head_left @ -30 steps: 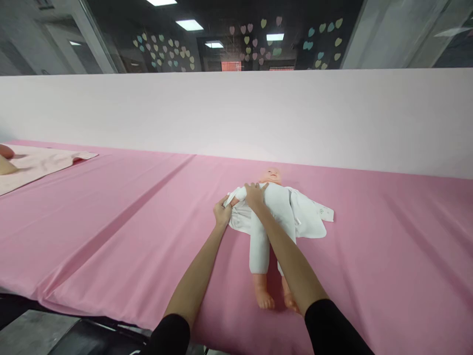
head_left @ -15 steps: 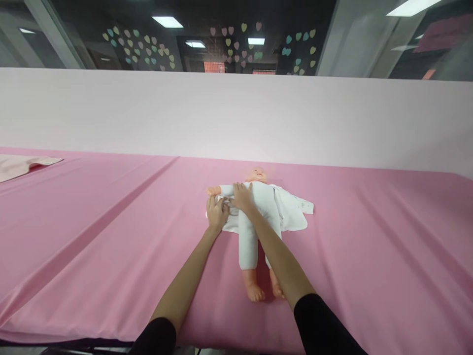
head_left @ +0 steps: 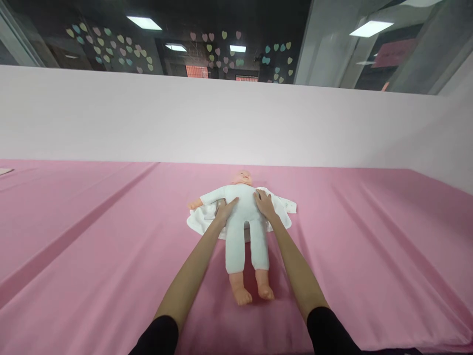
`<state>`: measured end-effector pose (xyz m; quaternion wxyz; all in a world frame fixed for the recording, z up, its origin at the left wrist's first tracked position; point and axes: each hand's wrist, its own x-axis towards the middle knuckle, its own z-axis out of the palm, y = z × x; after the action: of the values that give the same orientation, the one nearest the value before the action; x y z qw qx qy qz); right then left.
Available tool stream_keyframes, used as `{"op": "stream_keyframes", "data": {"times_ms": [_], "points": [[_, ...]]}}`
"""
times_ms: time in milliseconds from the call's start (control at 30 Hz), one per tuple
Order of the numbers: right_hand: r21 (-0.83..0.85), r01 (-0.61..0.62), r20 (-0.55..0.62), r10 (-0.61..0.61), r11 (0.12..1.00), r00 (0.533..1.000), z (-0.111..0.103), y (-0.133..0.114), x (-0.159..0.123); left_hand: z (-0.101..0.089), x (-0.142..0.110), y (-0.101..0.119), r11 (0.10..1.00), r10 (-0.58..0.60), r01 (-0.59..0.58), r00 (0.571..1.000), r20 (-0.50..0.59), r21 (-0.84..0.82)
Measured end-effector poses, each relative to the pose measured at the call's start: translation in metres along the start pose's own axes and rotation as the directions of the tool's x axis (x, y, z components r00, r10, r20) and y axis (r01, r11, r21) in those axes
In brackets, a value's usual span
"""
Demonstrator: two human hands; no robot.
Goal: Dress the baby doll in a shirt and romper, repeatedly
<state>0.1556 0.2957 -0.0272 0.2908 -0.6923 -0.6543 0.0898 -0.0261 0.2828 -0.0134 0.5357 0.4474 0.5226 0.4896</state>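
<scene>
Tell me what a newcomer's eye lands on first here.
First, the baby doll in white, lying face up in the middle of the pink sheet, on an opened white garment. Next, the two bare hands on its torso: the left hand on one side, the right hand on the other. Behind, coloured paper hearts dot the dark glass above a white wall.
</scene>
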Motion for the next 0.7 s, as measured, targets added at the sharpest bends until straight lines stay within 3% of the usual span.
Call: {"op": "stream_keyframes", "data": {"times_ms": [133,333,467,700], "points": [[-0.099,-0.019,-0.007,0.018,0.995,1.000,-0.003,0.020,-0.008,0.001,-0.002,0.013,0.999,-0.039,0.037,0.998,0.055,0.033],[-0.357,-0.033,-0.068,0.009,0.933,0.998,0.003,0.028,-0.016,-0.003,0.004,0.016,0.998,-0.005,0.003,0.999,0.037,0.062],[-0.386,-0.151,-0.119,0.113,0.910,0.986,0.004,0.030,-0.019,-0.008,0.005,0.017,0.997,-0.013,0.012,1.000,0.024,0.079],[-0.350,-0.235,-0.135,0.200,0.907,0.970,-0.004,0.036,-0.023,-0.021,0.002,0.033,0.996,-0.020,0.019,1.000,0.007,0.085]]}}
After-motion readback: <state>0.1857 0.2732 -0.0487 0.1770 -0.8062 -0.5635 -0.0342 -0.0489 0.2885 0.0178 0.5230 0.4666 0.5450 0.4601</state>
